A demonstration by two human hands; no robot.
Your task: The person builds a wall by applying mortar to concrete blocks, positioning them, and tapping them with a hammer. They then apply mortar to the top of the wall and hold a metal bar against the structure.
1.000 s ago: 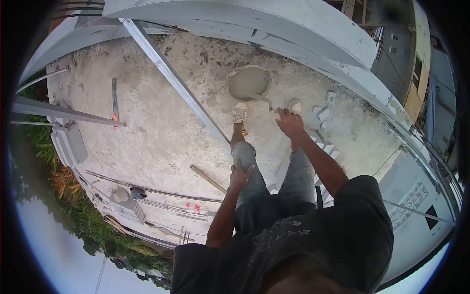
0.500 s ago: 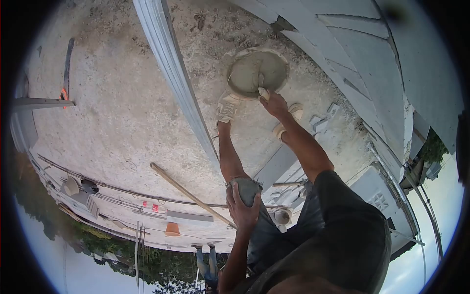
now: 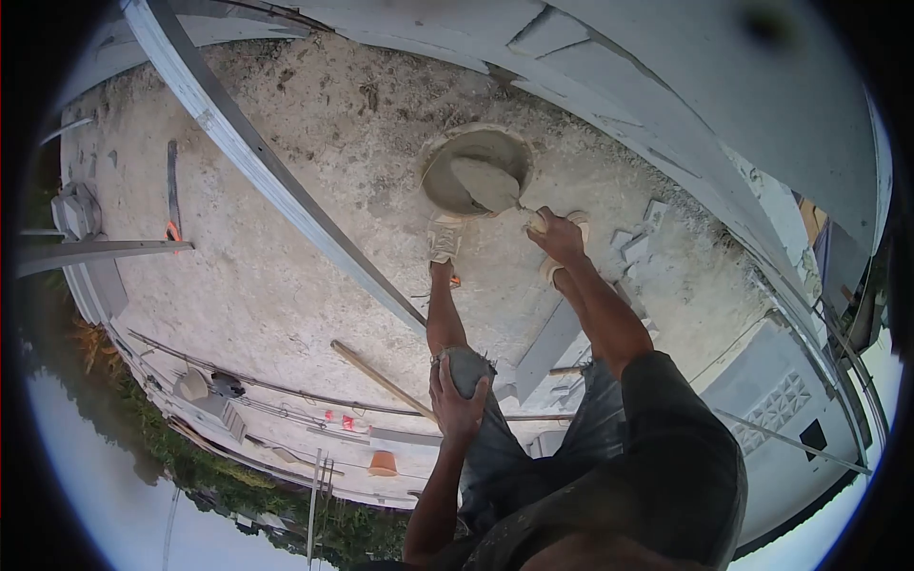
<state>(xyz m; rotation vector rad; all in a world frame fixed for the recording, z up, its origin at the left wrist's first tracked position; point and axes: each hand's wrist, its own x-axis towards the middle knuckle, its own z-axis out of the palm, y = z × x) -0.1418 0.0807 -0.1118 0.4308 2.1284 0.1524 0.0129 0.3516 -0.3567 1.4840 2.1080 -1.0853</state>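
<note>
My right hand [image 3: 560,236] grips the handle of a trowel [image 3: 536,221]. A grey heap of wet mortar [image 3: 486,183] lies on its blade, over a round basin [image 3: 426,173] set on the ground in front of my feet. More wet mortar shows inside the basin, around and behind the blade. On my bent left knee [image 3: 468,369], covered by grey frayed-edged cloth, rests my left hand [image 3: 459,404]. Its thumb and fingers are spread around the knee, with no tool visible in it.
A long metal profile [image 3: 257,157] slants across the left side. A handsaw [image 3: 173,190] and a wooden stick [image 3: 381,379] lie on the rough floor. Broken block pieces [image 3: 633,246] are near my right foot. A pale wall [image 3: 685,76] runs along the right. An orange bucket [image 3: 383,463] stands behind.
My right hand has drawn the trowel up out of the basin, and its blade now carries mortar. The view has turned somewhat. My left hand stays on the knee.
</note>
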